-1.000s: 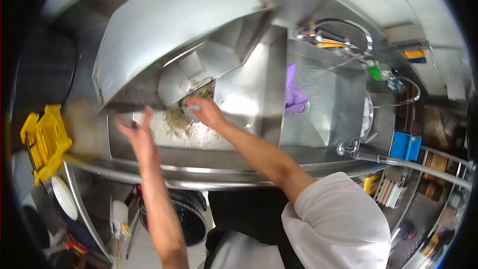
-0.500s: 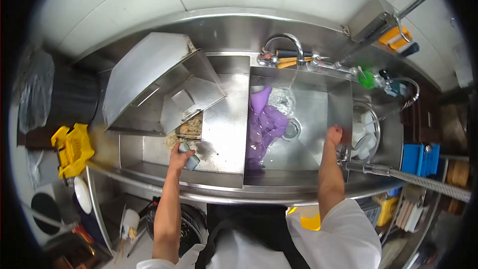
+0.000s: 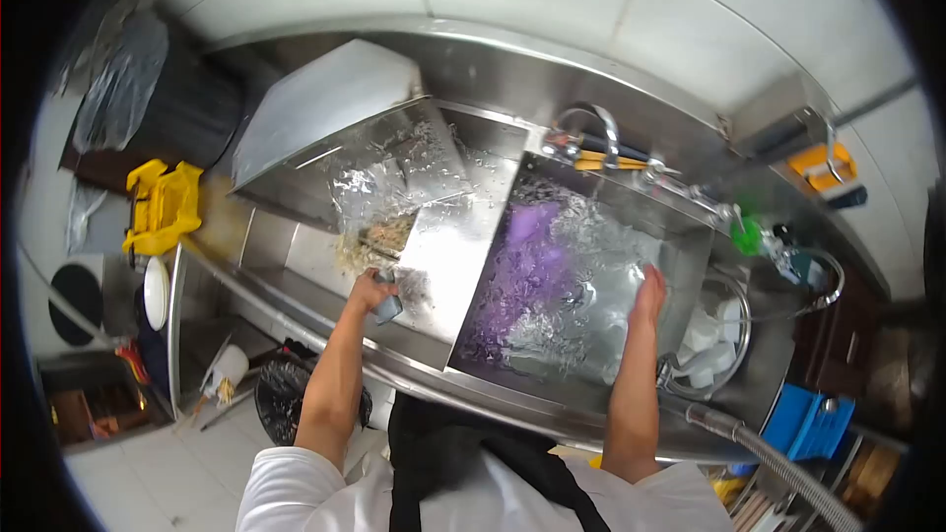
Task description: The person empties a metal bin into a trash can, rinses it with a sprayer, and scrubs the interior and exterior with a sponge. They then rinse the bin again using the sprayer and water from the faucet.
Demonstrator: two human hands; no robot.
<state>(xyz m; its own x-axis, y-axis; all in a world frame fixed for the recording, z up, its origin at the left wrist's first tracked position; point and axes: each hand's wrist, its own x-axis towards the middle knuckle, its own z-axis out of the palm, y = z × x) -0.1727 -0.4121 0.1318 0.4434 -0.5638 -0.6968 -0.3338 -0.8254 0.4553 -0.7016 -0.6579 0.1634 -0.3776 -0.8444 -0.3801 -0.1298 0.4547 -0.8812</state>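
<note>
My left hand [image 3: 371, 293] grips a small grey scrubber [image 3: 386, 307] in the left sink basin [image 3: 296, 258], just below a pile of food scraps [image 3: 370, 239]. A large tilted steel tray [image 3: 325, 128] leans over that basin, wet with water. My right hand [image 3: 649, 294] rests flat against the right wall of the middle sink basin [image 3: 680, 246]. That basin holds splashing water and a purple cloth or glove [image 3: 522, 271]. A faucet [image 3: 591, 123] stands at the back of it.
A round strainer with white items [image 3: 711, 335] sits right of the middle basin. A spray hose [image 3: 778, 468] runs at lower right, a blue holder [image 3: 813, 424] beside it. A yellow mop-bucket wringer [image 3: 163, 205] stands far left. A black bin [image 3: 286, 389] is below the counter.
The view has tilted and shifted. Water now splashes over the tray and fills the middle basin. My right hand slid slightly along the basin wall; my left hand stays by the scraps.
</note>
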